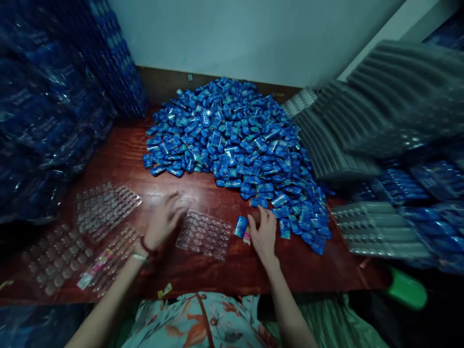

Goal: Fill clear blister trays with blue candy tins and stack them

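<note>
Left hand (163, 222): fingers spread loosely, blurred, resting at the edge of the clear plastic blister tray (204, 235), steadying it on the reddish wooden table (224, 270). Right hand (264, 234): fingers curled beside one small blue foil packet (240, 226); whether it grips it, cannot tell. Beyond: large heap of blue packets (235, 140), within easy reach.

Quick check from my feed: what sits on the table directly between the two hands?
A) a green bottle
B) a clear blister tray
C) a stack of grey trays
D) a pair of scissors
B: the clear blister tray lies flat on the wooden table, between the left hand and right hand.
</note>
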{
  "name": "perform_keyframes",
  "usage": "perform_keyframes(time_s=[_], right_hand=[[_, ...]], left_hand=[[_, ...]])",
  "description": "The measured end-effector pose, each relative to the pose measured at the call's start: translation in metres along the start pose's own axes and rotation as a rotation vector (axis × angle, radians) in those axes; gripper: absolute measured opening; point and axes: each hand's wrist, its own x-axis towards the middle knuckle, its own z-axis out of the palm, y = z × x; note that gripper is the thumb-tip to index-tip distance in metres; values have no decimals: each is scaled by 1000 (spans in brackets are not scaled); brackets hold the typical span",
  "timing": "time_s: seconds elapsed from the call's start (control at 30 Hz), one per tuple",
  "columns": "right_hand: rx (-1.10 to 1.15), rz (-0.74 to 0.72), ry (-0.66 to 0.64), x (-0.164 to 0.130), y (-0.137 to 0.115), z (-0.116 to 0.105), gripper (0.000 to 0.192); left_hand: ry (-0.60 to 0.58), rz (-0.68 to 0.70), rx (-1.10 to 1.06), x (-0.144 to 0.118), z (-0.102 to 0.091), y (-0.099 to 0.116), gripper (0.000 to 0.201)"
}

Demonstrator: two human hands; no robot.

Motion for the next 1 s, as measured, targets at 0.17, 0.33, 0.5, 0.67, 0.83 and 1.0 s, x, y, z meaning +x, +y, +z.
perform_keyframes(time_s=[0.17, 0.33, 0.5, 0.67, 0.83, 1.0], right_hand=[[-75, 30, -15, 96, -5, 50, 56], [-126, 29, -70, 137, -30, 75, 53], [-119, -151, -181, 128, -25, 68, 49], [-84, -340, -308, 103, -34, 63, 50], [-19, -474, -407, 80, -54, 65, 47], [-107, -372, -333, 55, -54, 59, 38]], left_hand=[[-151, 194, 106, 92, 78, 36, 62], [-204, 68, 171, 166, 100, 35, 56], [-238, 119, 158, 151, 109, 26, 46], [-225, 128, 93, 96, 109, 10, 39], [-154, 20, 14, 47, 92, -10, 40], [7, -72, -209, 21, 52, -26, 36]])
